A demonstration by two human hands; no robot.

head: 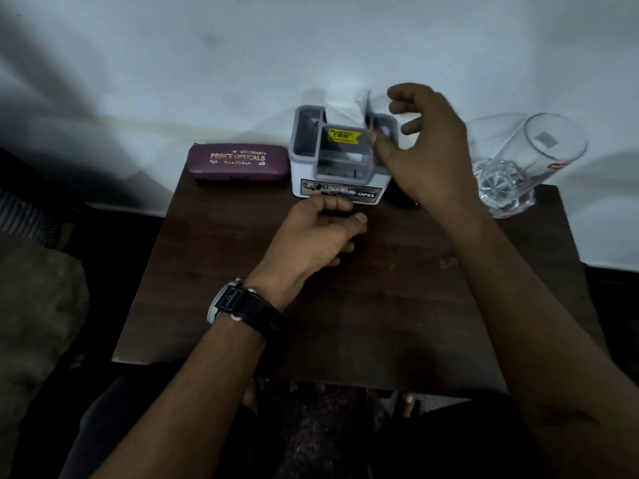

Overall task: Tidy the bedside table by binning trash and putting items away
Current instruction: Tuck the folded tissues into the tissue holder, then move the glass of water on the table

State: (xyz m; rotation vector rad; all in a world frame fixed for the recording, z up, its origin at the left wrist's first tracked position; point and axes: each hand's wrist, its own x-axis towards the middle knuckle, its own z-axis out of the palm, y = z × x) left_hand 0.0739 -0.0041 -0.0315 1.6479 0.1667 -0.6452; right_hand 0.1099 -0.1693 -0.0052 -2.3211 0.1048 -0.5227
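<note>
Reading OPEL on organiser, PRINCE OPTICALS on case.

A single head-worn wide-angle view looks steeply down, close over the bedside table standing against a wall.

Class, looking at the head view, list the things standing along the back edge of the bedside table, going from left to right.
In order: purple spectacle case → grey and white organiser → clear glass. The right hand overlaps the organiser, so it is left out.
</note>
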